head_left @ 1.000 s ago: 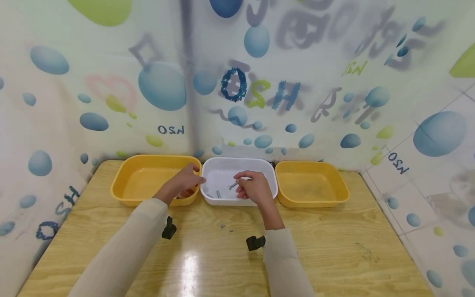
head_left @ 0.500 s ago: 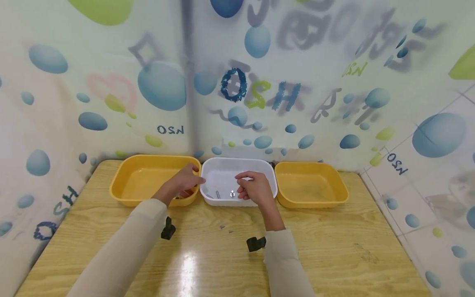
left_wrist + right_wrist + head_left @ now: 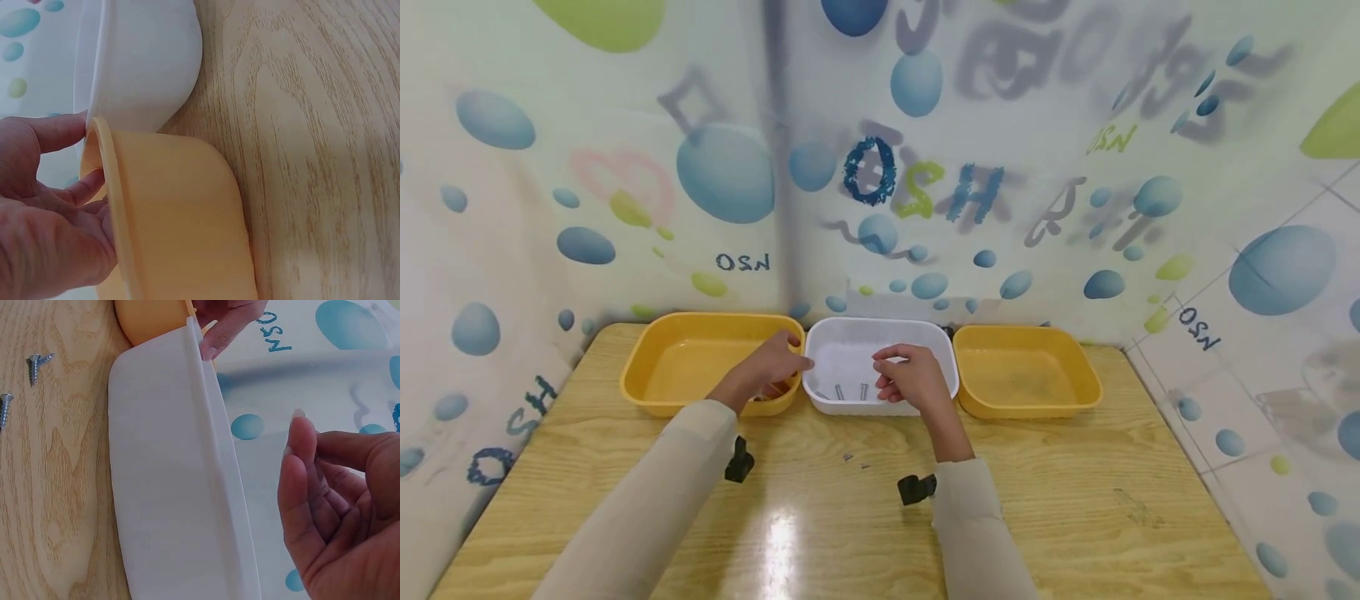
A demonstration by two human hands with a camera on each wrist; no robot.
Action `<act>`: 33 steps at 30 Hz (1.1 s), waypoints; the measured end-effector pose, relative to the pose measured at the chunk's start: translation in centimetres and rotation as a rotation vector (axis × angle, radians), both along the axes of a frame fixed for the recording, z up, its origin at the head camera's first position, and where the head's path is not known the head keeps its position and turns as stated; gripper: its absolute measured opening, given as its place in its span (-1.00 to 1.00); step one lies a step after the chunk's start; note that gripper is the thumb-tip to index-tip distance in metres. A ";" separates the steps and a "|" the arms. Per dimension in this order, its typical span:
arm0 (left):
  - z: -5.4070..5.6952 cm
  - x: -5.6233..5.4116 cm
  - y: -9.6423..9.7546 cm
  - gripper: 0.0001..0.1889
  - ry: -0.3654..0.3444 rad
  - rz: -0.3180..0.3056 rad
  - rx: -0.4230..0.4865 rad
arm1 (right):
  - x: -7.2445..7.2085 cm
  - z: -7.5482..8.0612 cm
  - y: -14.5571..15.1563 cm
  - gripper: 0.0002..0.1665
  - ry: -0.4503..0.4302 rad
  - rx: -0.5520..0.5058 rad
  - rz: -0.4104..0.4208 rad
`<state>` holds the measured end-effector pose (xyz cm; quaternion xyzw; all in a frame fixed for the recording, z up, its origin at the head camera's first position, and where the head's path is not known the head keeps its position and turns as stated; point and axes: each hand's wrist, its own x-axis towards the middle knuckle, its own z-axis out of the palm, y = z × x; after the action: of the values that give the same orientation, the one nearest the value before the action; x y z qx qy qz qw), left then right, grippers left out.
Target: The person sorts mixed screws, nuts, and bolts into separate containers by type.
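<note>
In the head view, my right hand is over the white tray, palm inward, fingers loosely bent. The right wrist view shows its thumb and fingertips close together with nothing between them. A silver bolt lies in the white tray, just left of that hand, beside another bolt. My left hand grips the adjoining rims of the left yellow tray and the white tray; its thumb is on the white side, its other fingers inside the yellow tray. Small items beneath the left hand are partly hidden.
A second yellow tray stands right of the white one. Several small screws lie on the wooden table in front of the white tray. A patterned wall covering rises directly behind the trays.
The right hand has let go of the bolt, which has dropped to the floor of the white tray and lies beside the others. The left hand has stayed in place.
</note>
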<state>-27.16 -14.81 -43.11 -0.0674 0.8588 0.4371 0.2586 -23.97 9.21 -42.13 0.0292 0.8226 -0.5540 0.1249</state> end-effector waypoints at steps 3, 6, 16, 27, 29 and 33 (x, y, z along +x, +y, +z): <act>0.0 0.0 -0.1 -0.38 0.001 -0.003 0.004 | -0.1 0.0 0.1 -0.75 0.014 0.007 0.006; -0.1 0.0 -0.2 -0.37 0.004 -0.007 0.012 | -0.4 0.2 0.2 -0.79 0.042 0.025 0.004; 1.2 0.0 0.1 -0.37 0.097 -0.001 -0.082 | -1.4 2.1 1.5 -0.77 0.098 0.134 0.001; 5.0 1.8 2.2 -0.54 0.514 -0.008 -0.318 | -3.3 4.6 7.0 -0.62 0.139 0.358 0.010; 6.0 2.4 2.8 -0.59 0.551 -0.008 -0.314 | -3.6 5.1 8.3 -0.61 0.136 0.397 0.012; 7.9 4.2 4.4 -0.63 0.601 -0.053 -0.286 | -4.1 6.1 10.8 -0.59 0.106 0.470 -0.015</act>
<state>-22.94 -10.37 -35.18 0.0512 0.9507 0.3057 -0.0073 -28.06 20.03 -36.04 0.0344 0.9342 -0.3487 0.0673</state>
